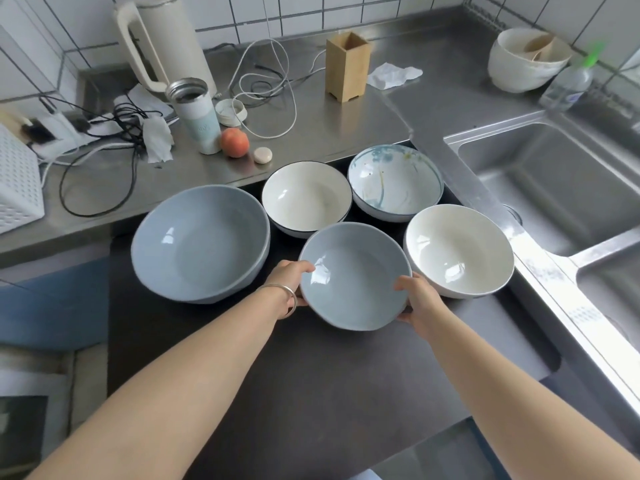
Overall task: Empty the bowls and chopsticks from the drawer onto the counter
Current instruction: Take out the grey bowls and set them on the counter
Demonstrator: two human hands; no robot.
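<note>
An open dark drawer (311, 375) under the steel counter (311, 109) holds several bowls. Both hands grip a small blue-grey bowl (353, 282) by its rim: my left hand (289, 277) on its left side, my right hand (415, 299) on its right. To its left sits a large blue-grey bowl (199, 242). Behind it are a white bowl with a dark rim (304, 197) and a blue-patterned bowl (394, 181). A plain white bowl (457, 249) sits at the right. No chopsticks are visible.
On the counter stand a wooden holder (346, 65), a kettle (162, 39), a steel tumbler (195, 114), a peach (234, 142), tangled cables (114, 129) and tissues. A sink (561, 181) lies to the right, with stacked white bowls (528, 60) and a bottle (568, 84) behind it.
</note>
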